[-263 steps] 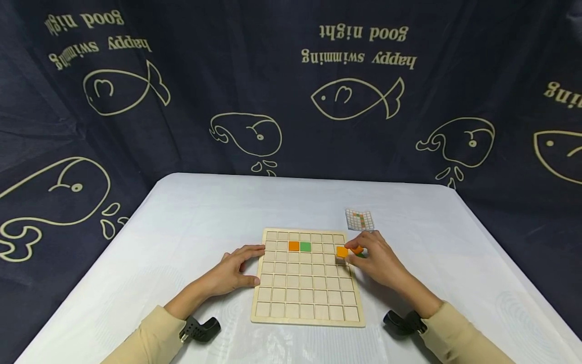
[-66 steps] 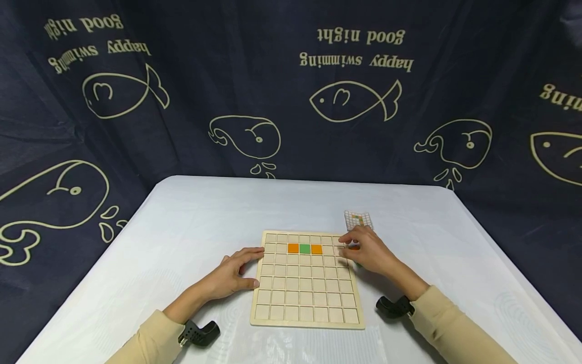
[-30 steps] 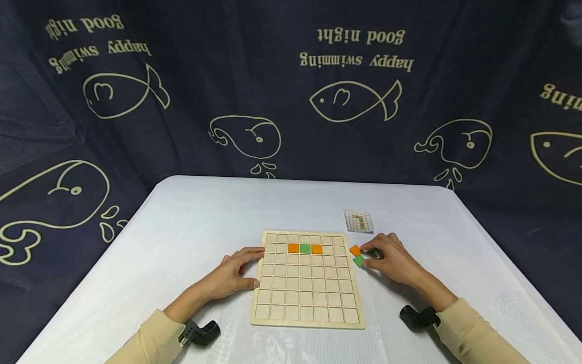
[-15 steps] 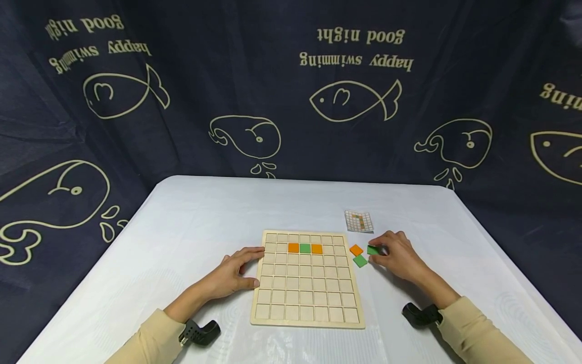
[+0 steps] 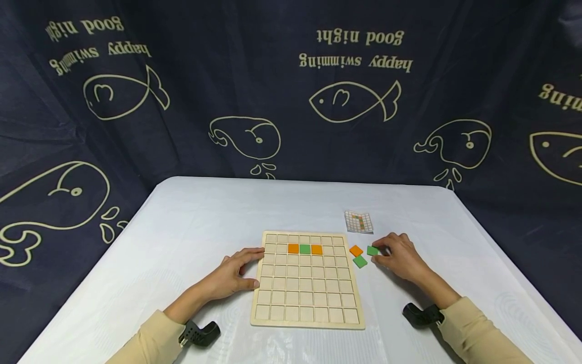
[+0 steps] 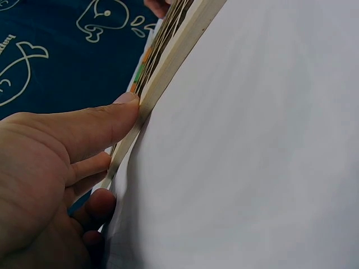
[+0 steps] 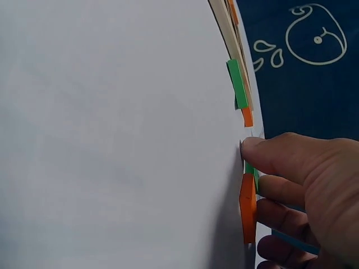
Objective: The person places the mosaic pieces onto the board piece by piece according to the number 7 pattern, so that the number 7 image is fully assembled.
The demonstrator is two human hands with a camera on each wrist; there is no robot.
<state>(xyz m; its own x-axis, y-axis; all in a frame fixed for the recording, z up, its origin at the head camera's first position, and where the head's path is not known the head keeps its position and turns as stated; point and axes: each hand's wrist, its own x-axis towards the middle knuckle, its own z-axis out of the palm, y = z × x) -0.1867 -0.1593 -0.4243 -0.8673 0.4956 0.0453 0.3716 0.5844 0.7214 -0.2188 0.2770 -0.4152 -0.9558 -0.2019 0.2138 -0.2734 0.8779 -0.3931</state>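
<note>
A wooden grid board [image 5: 307, 317] lies on the table, with an orange tile [image 5: 293, 248], a green tile [image 5: 304, 248] and a second orange tile [image 5: 317, 249] side by side in its second row from the far edge. My left hand [image 5: 230, 274] rests along the board's left edge, fingers and thumb spread apart; the left wrist view has the thumb [image 6: 106, 126] against the rim. Right of the board, my right hand [image 5: 400, 257] pinches a green tile [image 5: 372, 251] between thumb and fingertips, low over the table. In the right wrist view an orange tile [image 7: 248, 207] stands out beside those fingers.
Between the board and my right hand lie a loose orange tile [image 5: 356, 251] and another green tile [image 5: 360, 261]. A small card [image 5: 359, 222] printed with a coloured grid pattern sits beyond them. A dark curtain [image 5: 291, 91] hangs behind the white table [image 5: 218, 212].
An orange tile went from my right hand into the board's row, beside the green one. My right hand then moved right, past the loose tiles, to another green tile. My left hand stayed put.
</note>
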